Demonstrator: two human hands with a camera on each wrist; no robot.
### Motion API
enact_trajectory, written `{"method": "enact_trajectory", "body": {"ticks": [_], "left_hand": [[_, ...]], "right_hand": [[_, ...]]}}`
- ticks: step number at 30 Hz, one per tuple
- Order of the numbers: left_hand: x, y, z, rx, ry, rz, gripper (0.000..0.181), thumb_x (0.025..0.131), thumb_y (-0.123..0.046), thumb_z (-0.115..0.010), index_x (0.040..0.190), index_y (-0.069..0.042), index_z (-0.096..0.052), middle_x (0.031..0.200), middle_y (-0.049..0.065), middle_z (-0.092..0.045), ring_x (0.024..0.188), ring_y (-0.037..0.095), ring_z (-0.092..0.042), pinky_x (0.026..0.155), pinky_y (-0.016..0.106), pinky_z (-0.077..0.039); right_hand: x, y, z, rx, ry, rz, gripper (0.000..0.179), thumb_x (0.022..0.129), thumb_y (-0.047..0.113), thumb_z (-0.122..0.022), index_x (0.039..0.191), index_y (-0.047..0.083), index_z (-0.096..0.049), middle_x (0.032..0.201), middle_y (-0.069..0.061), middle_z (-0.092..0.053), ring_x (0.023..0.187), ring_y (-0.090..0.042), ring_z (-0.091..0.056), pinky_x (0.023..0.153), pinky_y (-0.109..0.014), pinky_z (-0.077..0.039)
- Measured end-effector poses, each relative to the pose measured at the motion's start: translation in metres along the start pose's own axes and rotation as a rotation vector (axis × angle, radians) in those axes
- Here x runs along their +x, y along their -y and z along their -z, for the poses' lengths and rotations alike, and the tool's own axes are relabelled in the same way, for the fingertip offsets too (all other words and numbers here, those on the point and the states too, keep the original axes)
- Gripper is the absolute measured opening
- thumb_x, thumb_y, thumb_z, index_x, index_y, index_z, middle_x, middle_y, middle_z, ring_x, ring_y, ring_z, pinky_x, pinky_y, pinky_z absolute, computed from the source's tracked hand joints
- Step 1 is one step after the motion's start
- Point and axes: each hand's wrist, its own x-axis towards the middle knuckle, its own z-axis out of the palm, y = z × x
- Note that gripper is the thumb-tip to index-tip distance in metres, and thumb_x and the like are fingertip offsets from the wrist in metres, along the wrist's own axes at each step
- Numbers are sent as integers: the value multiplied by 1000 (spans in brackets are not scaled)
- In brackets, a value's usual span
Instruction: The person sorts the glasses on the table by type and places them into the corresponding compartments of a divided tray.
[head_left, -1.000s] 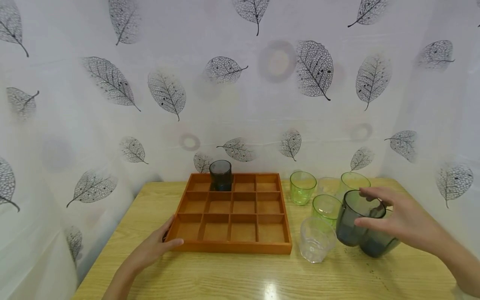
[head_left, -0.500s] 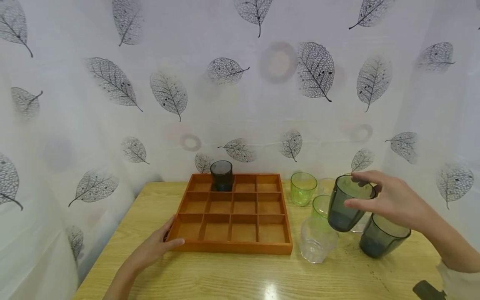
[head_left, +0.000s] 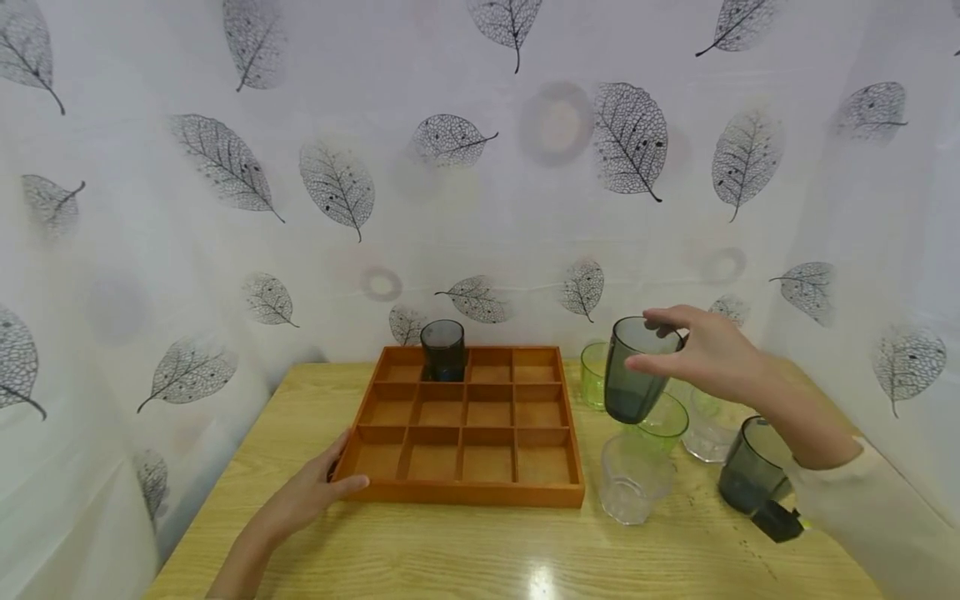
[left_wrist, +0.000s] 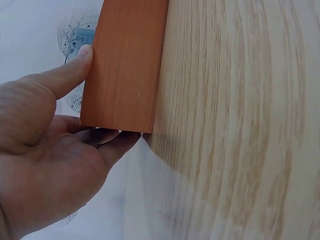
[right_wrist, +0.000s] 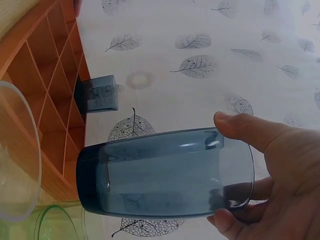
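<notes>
My right hand (head_left: 705, 350) holds a dark grey glass (head_left: 636, 387) by its rim, raised above the green glasses, right of the wooden compartment tray (head_left: 480, 495). In the right wrist view, the fingers and thumb of the right hand (right_wrist: 280, 175) grip the rim end of this tinted glass (right_wrist: 165, 172). A second dark glass (head_left: 442, 354) stands in a back-row compartment, second from the left. The left hand (head_left: 303, 497) holds the tray's front left corner. In the left wrist view, its thumb touches the tray's (left_wrist: 125, 65) upper edge and its fingers lie against the end.
To the right of the tray stand a green glass (head_left: 592, 375), another green glass (head_left: 667, 421), a clear glass (head_left: 630, 492) and a clear glass farther right (head_left: 705, 437). Another dark glass (head_left: 746, 475) is partly hidden by the right sleeve. A leaf-print curtain (head_left: 480, 208) hangs behind the table.
The right hand has lifted the dark grey glass and carried it left, away from the other dark glass beside it. The left hand and the tray have stayed in place.
</notes>
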Motion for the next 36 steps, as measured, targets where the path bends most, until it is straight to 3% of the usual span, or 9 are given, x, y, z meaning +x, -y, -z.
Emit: {"method": "enact_trajectory", "body": {"ticks": [12, 20, 31, 36], "left_hand": [[-2, 2, -2, -6, 12, 3, 94, 104, -33, -64, 164, 2, -1, 169, 27, 0, 152, 49, -5, 119, 67, -16], [-3, 0, -1, 4, 5, -7, 94, 104, -35, -64, 164, 2, -1, 169, 27, -1, 152, 49, -6, 119, 67, -17], [-1, 2, 0, 17, -9, -5, 96, 104, -36, -64, 164, 2, -1, 169, 26, -2, 153, 48, -6, 119, 67, -16], [-1, 1, 0, 23, 4, -16, 94, 104, -35, -63, 164, 1, -1, 169, 27, 0, 152, 50, -5, 118, 69, -17]], "right_hand": [[55, 11, -50, 145, 4, 61, 81, 91, 41, -80, 148, -8, -50, 140, -27, -58, 127, -44, -55, 102, -59, -47], [86, 17, -79, 178, -6, 61, 81, 89, 37, -82, 148, -8, -50, 139, -28, -59, 125, -43, -56, 100, -57, -49], [117, 33, -99, 178, -12, 72, 82, 88, 37, -84, 147, -9, -51, 139, -29, -59, 118, -42, -61, 96, -55, -52], [129, 37, -107, 167, -17, 43, 83, 87, 38, -84, 147, -8, -51, 141, -27, -59, 125, -43, -58, 101, -54, -50]]}}
